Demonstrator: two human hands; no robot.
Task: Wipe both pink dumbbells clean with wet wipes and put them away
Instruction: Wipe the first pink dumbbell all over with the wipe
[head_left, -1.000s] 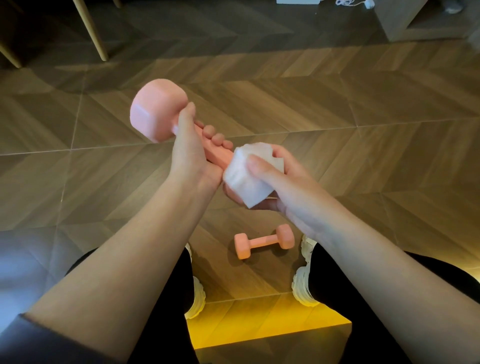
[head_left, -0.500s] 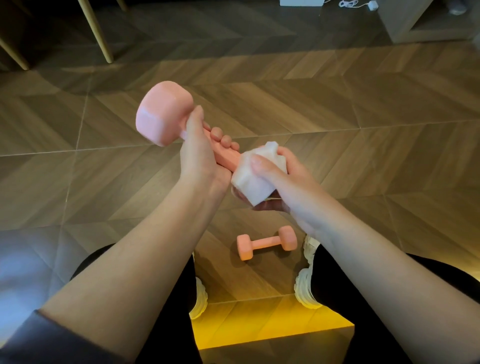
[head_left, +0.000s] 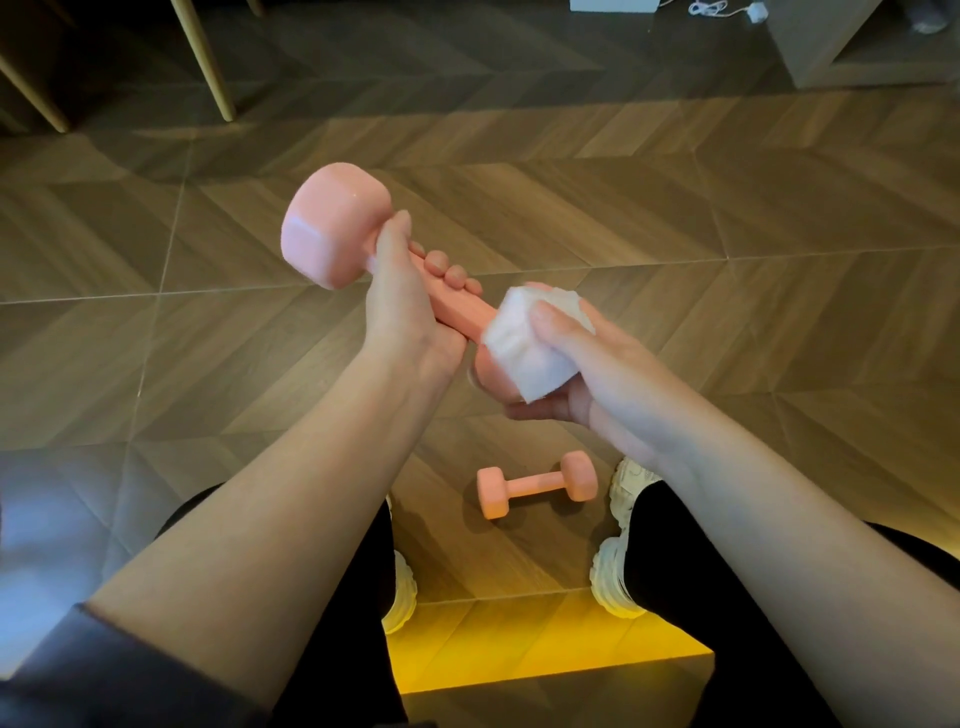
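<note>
My left hand (head_left: 402, 312) grips the handle of a pink dumbbell (head_left: 332, 228), held in the air with one head pointing up and to the left. My right hand (head_left: 587, 364) presses a folded white wet wipe (head_left: 524, 348) around the dumbbell's near head, which is mostly hidden under the wipe. A second pink dumbbell (head_left: 535, 486) lies on the wooden floor between my feet, below both hands.
My white shoes (head_left: 615, 582) stand on either side of the floor dumbbell. Wooden furniture legs (head_left: 208, 67) rise at the top left. A grey cabinet base (head_left: 831, 47) and a white cable sit at the top right. A yellow glow lights the floor near me.
The held dumbbell and both hands have shifted slightly right and down. The wipe has slid from the handle's end over the near head.
</note>
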